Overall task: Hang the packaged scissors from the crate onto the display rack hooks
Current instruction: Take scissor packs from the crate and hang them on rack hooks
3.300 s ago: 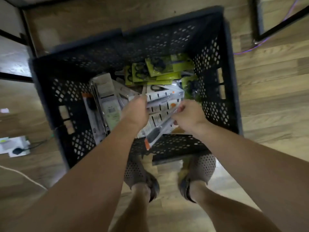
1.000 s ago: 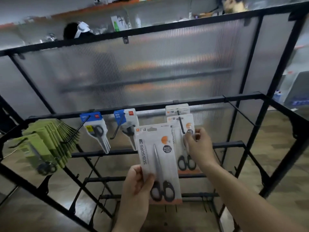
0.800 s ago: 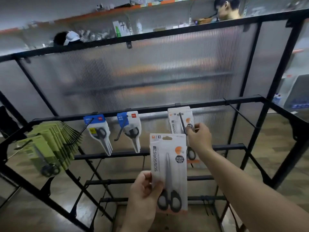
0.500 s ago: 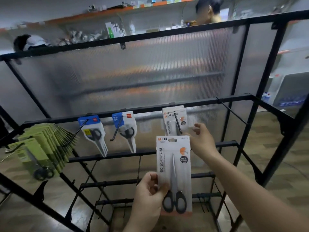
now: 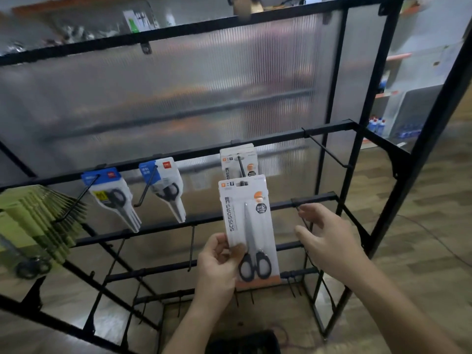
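Wooden floor [image 5: 421, 226] runs beneath and to the right of a black metal display rack [image 5: 329, 127], whose back is a ribbed, translucent panel [image 5: 178, 98] that blurs whatever lies behind it. Beyond the rack on the right, a few blue bottles [image 5: 376, 125] stand on a low shelf. Along the upper rail, from the left, hang a thick fan of green packs [image 5: 38, 221], two blue-topped scissor packs [image 5: 109, 198] [image 5: 166, 190], each on its own hook, and a small stack of white packs [image 5: 238, 159]; further right a bare hook [image 5: 329, 153] juts out. The left hand [image 5: 219, 267] grips the packaged scissors [image 5: 247, 226] by the lower left edge, thumb across the front, and holds them upright just in front of and below the white stack. The card's top edge meets the tip of that stack's hook (whether the tip has entered the hanging slot cannot be told). The right hand [image 5: 324, 238] is beside the pack, its fingers loosely spread and holding nothing, with its fingertips close to the second rail; contact with the rail is unclear. Lower rails with short pegs cross behind both hands. At the bottom edge, between the forearms, shows the dark rim of the crate [image 5: 242, 342].
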Available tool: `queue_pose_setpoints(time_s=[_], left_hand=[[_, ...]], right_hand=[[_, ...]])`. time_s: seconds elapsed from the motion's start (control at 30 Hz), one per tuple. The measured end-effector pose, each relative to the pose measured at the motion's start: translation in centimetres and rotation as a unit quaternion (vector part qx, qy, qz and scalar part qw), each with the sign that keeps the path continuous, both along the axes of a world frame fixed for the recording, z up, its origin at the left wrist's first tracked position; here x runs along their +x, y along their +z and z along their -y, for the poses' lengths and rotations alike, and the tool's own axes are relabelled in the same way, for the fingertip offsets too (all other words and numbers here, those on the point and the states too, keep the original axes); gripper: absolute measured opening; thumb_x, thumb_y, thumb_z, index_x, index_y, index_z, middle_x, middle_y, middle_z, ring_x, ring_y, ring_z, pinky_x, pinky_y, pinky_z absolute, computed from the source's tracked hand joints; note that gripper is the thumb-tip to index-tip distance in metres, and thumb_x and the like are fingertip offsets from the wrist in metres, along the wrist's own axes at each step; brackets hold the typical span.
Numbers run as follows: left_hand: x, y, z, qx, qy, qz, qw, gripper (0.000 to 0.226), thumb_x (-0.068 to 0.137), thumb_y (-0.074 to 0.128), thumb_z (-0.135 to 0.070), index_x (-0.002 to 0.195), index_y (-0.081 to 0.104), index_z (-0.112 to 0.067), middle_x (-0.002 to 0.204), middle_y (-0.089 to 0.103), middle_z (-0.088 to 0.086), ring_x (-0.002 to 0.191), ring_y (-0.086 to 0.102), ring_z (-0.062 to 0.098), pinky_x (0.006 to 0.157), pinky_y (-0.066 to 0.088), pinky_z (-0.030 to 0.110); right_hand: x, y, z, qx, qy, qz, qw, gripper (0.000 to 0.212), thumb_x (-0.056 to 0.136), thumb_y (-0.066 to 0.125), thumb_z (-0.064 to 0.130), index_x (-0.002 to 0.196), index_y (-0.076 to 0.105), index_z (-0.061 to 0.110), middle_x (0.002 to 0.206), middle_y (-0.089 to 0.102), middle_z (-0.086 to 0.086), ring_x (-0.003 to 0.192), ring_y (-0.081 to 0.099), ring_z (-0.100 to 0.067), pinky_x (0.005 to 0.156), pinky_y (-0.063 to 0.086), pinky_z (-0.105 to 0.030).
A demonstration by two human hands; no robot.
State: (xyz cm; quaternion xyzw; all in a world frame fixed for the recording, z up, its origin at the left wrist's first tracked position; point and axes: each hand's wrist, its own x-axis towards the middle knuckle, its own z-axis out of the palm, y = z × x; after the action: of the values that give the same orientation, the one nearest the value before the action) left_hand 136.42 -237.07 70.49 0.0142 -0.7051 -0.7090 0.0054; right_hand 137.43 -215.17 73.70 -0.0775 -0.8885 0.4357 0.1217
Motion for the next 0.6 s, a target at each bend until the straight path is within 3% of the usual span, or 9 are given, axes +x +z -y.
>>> queue_pose_setpoints(time_s=[0.1,0.2,0.37,0.5,0.6], left_hand=[[-0.2,0.2,-0.6,0.005,-0.006,-0.006,1.000,0.017,0.090,0.074,-0.011,0.106,0.066,-0.008,0.095,0.077,0.003,0.087,0.075,0.022,0.070,0.063,0.032],[-0.2,-0.2,-1.3,-0.021,0.013,-0.024,0.999,0.016,0.090,0.073,-0.011,0.105,0.066,-0.009,0.093,0.077,-0.002,0.083,0.075,0.015,0.068,0.061,0.026],[-0.6,-1.1,-2.0,-0.037,0.045,-0.006,0.998,0.017,0.094,0.072,-0.018,0.110,0.067,-0.014,0.098,0.076,-0.003,0.089,0.075,0.016,0.073,0.063,0.031],[-3.3,-1.1,-2.4,-0.094,0.067,-0.014,0.993,0.014,0.094,0.073,-0.018,0.106,0.065,-0.020,0.094,0.075,-0.003,0.088,0.074,0.014,0.074,0.063,0.031],[-6.4,-1.3,-3.0,-0.161,0.122,-0.027,0.979,0.025,0.093,0.075,-0.022,0.105,0.052,-0.021,0.099,0.065,-0.002,0.087,0.067,0.016,0.075,0.059,0.034]], right_hand=[[0.3,-0.7,-0.8,0.000,0.004,0.009,1.000,0.047,0.094,0.069,0.028,0.140,0.056,0.025,0.132,0.063,0.010,0.124,0.056,-0.006,0.106,0.049,-0.032],[0.3,-1.4,-1.1,0.006,0.029,0.018,0.999,0.047,0.095,0.068,0.031,0.141,0.055,0.027,0.134,0.062,0.012,0.122,0.052,-0.001,0.105,0.044,-0.025],[0.6,-2.3,-1.4,0.008,0.073,0.044,0.996,0.048,0.097,0.066,0.031,0.143,0.052,0.030,0.137,0.060,0.015,0.124,0.051,0.000,0.103,0.041,-0.020],[0.8,-2.6,-1.7,0.018,0.109,0.062,0.992,0.050,0.098,0.066,0.032,0.145,0.049,0.031,0.140,0.056,0.017,0.126,0.047,0.003,0.102,0.038,-0.016],[0.7,-2.7,-1.9,0.035,0.128,0.062,0.989,0.052,0.098,0.065,0.035,0.146,0.047,0.032,0.143,0.056,0.016,0.131,0.048,0.001,0.103,0.037,-0.014]])
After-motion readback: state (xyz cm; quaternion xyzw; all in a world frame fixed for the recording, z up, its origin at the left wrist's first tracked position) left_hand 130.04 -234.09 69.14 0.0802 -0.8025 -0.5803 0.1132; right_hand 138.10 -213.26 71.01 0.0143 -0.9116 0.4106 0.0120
